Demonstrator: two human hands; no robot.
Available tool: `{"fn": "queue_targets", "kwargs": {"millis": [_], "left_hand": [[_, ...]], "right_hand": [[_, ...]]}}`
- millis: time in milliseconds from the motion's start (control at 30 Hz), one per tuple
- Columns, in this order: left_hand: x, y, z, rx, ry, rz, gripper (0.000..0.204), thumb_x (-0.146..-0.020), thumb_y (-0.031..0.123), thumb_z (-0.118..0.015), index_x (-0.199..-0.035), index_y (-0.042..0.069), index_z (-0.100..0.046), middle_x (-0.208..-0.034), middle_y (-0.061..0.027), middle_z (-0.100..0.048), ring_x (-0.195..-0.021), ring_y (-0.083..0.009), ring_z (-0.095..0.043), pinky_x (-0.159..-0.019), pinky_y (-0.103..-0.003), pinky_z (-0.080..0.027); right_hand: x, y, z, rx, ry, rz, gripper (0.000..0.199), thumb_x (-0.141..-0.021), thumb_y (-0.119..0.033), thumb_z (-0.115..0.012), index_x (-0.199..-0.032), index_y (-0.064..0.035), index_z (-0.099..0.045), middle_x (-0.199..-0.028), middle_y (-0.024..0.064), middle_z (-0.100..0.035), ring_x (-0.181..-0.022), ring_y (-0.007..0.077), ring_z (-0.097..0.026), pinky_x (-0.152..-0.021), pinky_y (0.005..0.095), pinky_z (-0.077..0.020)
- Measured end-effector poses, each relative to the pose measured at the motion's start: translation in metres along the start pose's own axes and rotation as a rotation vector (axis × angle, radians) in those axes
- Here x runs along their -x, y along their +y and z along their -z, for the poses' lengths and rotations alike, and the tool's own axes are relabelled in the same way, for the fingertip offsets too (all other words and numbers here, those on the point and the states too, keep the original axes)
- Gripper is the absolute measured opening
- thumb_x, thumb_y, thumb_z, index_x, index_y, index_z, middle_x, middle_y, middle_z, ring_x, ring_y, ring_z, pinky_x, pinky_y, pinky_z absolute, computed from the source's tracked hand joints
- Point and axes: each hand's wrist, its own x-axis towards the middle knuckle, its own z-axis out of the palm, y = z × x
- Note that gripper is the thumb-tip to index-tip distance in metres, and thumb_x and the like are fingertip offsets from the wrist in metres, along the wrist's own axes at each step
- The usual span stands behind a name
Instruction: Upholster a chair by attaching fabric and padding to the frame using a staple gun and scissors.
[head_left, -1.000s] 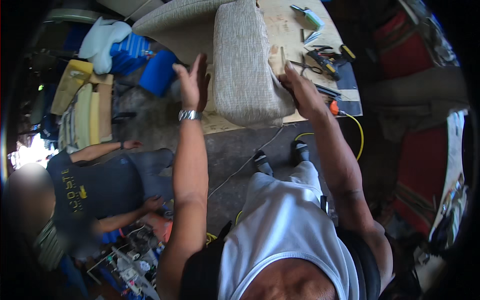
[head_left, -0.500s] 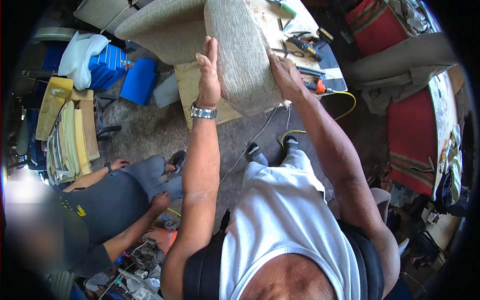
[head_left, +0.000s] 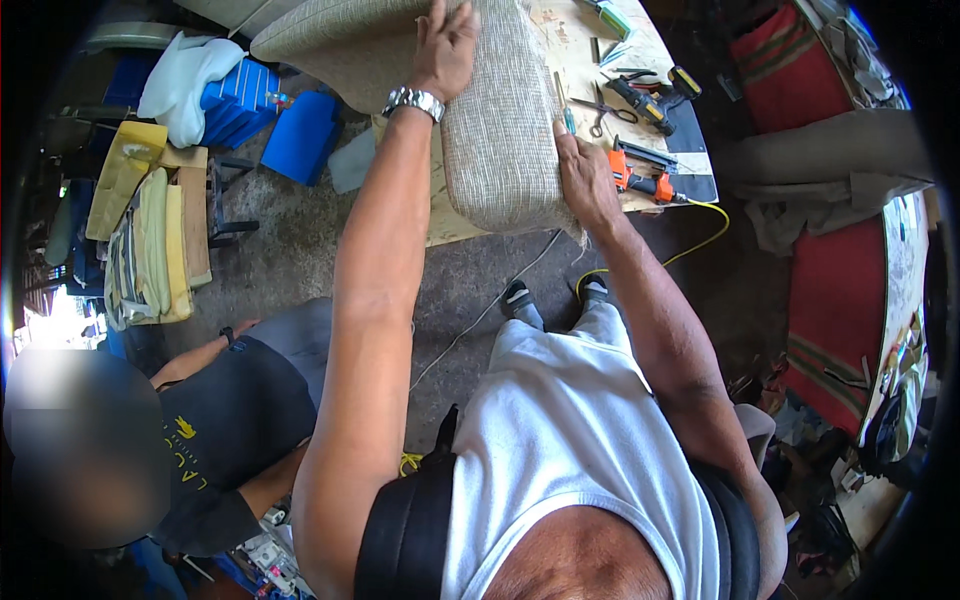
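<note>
A beige woven-fabric upholstered chair piece [head_left: 500, 130], with a curved back and a padded arm, rests on a plywood-topped table [head_left: 555, 25]. My left hand [head_left: 447, 52] is over the top of the padded arm, fingers apart, with nothing held. At the right side of the same arm, my right hand [head_left: 588, 180] grips its edge; some of those fingers are hidden. A screwdriver [head_left: 568, 118] with a teal handle lies just beyond my right thumb. Loose threads hang from the fabric's lower corner.
Scissors [head_left: 605, 112], a cordless drill [head_left: 645, 105] and an orange-black air stapler [head_left: 645, 180] with a yellow hose [head_left: 722, 235] lie on the table's right side. Foam pieces [head_left: 150, 240] and blue panels [head_left: 300, 138] stand left. A co-worker [head_left: 250, 400] sits at lower left.
My left hand has moved from beside the padded arm up over its top. My right hand has slid nearer along the edge. The view has shifted slightly, and the co-worker's arm has moved.
</note>
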Motion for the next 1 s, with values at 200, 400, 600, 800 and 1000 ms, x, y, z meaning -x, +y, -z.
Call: {"fn": "queue_targets", "kwargs": {"millis": [200,400,600,800,1000], "left_hand": [[0.117,0.152,-0.009,-0.534,-0.193,-0.114,0.070,-0.101,0.056,-0.027,-0.153,0.009,-0.033,-0.162,-0.0123,-0.024,-0.151,-0.0331,-0.018,-0.122,-0.049,-0.010],[0.118,0.172,0.026,0.078,-0.292,0.022,0.054,-0.105,0.043,-0.036,-0.138,0.005,-0.055,-0.150,-0.0206,-0.045,-0.145,-0.0334,-0.034,-0.120,-0.047,-0.019],[0.064,0.096,0.007,-0.435,0.019,-0.038,0.051,-0.102,0.035,-0.039,-0.144,0.007,-0.046,-0.155,-0.0198,-0.035,-0.141,-0.0413,-0.036,-0.116,-0.057,-0.026],[0.115,0.188,-0.020,-0.776,-0.116,0.201,0.062,-0.100,0.040,-0.041,-0.154,0.011,-0.031,-0.162,-0.0160,-0.022,-0.148,-0.0450,-0.017,-0.112,-0.072,-0.016],[0.104,0.200,-0.021,-0.764,-0.207,0.275,0.069,-0.095,0.033,-0.052,-0.156,0.011,-0.028,-0.163,-0.0156,-0.019,-0.149,-0.0439,-0.016,-0.114,-0.069,-0.012]], "right_hand": [[0.005,0.003,0.002,-0.307,-0.008,0.063,0.057,-0.104,-0.044,-0.044,-0.107,0.0087,-0.066,-0.082,0.0209,-0.068,-0.081,0.0256,-0.064,-0.079,0.0371,-0.0492],[0.003,0.017,-0.002,-0.343,-0.035,-0.037,0.053,-0.104,-0.045,-0.047,-0.106,0.0040,-0.068,-0.087,0.0062,-0.069,-0.080,0.0138,-0.060,-0.075,0.0310,-0.0492],[0.016,0.005,-0.013,-0.305,-0.033,-0.011,0.055,-0.102,-0.045,-0.043,-0.104,0.0028,-0.069,-0.085,0.0217,-0.070,-0.082,0.0287,-0.068,-0.082,0.0397,-0.0500],[0.017,0.007,0.002,-0.101,-0.074,0.102,0.049,-0.101,-0.041,-0.043,-0.093,0.0012,-0.067,-0.079,0.0265,-0.066,-0.080,0.0425,-0.065,-0.081,0.0472,-0.0497],[-0.076,0.152,0.038,0.196,-0.045,0.469,0.040,-0.095,-0.038,-0.061,-0.116,-0.0041,-0.063,-0.111,0.0224,-0.065,-0.106,0.0362,-0.061,-0.092,0.0459,-0.0475]]}}
